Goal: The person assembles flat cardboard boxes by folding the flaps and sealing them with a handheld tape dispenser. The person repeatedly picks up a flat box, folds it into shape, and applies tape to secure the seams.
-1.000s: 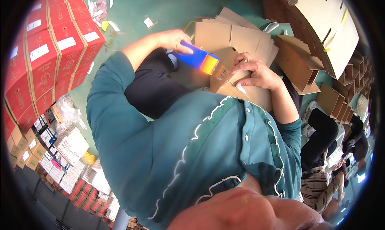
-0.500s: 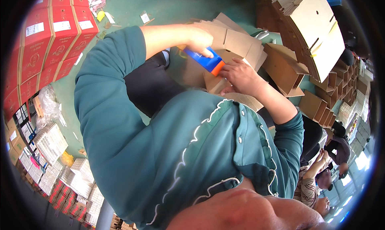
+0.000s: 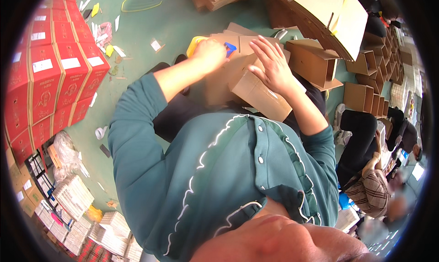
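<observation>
My left hand [image 3: 210, 54] is closed around a tape dispenser with a blue end [image 3: 230, 48] and a yellow part [image 3: 195, 44] showing on either side of the fist. It is over the far side of a brown cardboard box [image 3: 260, 95] in front of my body. My right hand [image 3: 272, 65] is open, fingers spread, above the box's right part; whether its palm touches the cardboard I cannot tell. Flattened cardboard [image 3: 235, 33] lies just beyond the box. My left hand hides the middle of the dispenser.
Red cartons [image 3: 45, 74] are stacked at the left. An open cardboard box [image 3: 313, 63] stands to my right, below a stack of flat cardboard sheets [image 3: 331, 15]. Farther right are several open boxes [image 3: 359, 97] and a seated person [image 3: 372, 189]. Paper scraps [image 3: 157, 45] litter the green floor.
My left hand has moved left with the tape dispenser, which has turned. My right hand has lifted from beside the dispenser and spread its fingers. More of the box shows.
</observation>
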